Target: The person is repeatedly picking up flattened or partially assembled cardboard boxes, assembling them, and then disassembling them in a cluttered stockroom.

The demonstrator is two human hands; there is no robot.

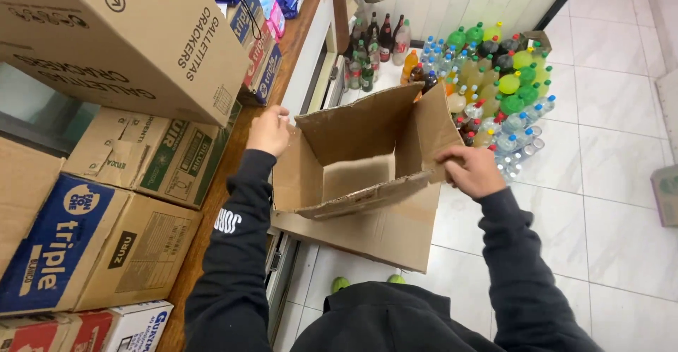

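Observation:
An empty brown cardboard box (pixel 360 175) is held in the air in front of me, its top flaps standing open and its inside bare. My left hand (pixel 269 130) grips the box's left wall at the upper corner. My right hand (pixel 472 169) pinches the right flap near its lower edge. Both arms wear dark long sleeves.
A wooden counter (pixel 212 204) on the left carries stacked cardboard cartons (pixel 134 34) and packets of goods (pixel 261 48). On the white tiled floor (pixel 607 182) beyond the box stand several plastic and glass drink bottles (pixel 494 76). A small carton (pixel 667 193) sits at the right edge.

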